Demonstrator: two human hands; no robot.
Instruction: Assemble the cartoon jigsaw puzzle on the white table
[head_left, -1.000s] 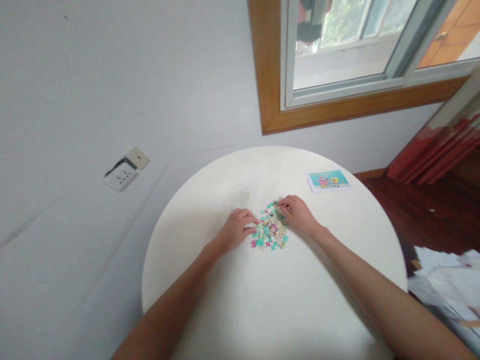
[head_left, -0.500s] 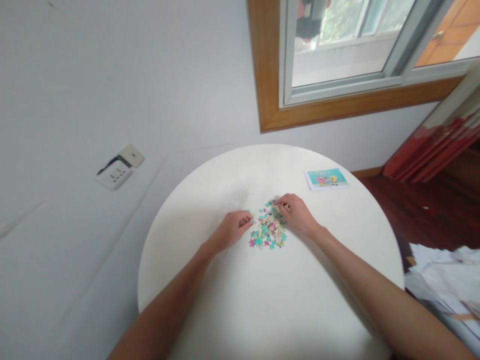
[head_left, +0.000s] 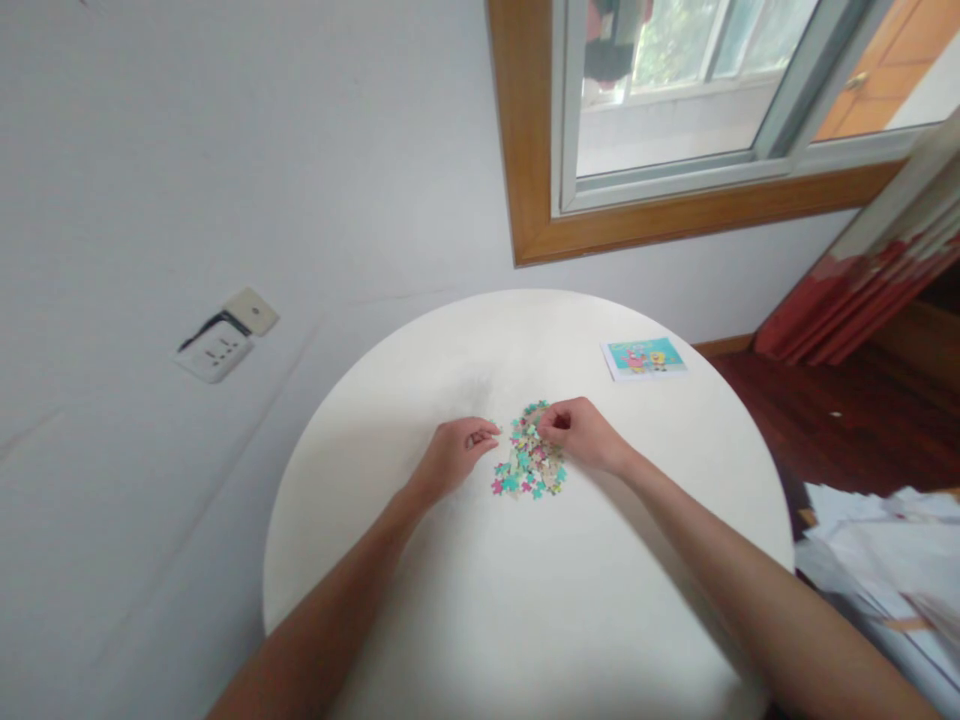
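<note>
A loose heap of jigsaw puzzle pieces [head_left: 531, 460], turquoise, pink, green and beige, lies on the round white table [head_left: 555, 590]. To the left of the heap is my left hand [head_left: 456, 450], its thumb and fingers slightly apart. Just behind its fingertips shows a bit of turquoise, probably a puzzle piece. My right hand [head_left: 583, 432] reaches in over the heap's upper right side. Its thumb and fingertips are pinched together among the pieces, on what looks like a puzzle piece, mostly hidden by the fingers.
A picture card [head_left: 645, 358] with two cartoon figures lies at the table's back right. Beyond the table are a white wall with a socket [head_left: 216, 348] and a wood-framed window [head_left: 534, 215]. A red and beige curtain [head_left: 817, 310] hangs at right, above stacked papers [head_left: 870, 560].
My right hand has moved a little lower and nearer the middle of the heap. The left hand's fingers have parted slightly and drawn left. The whole view has shifted a little.
</note>
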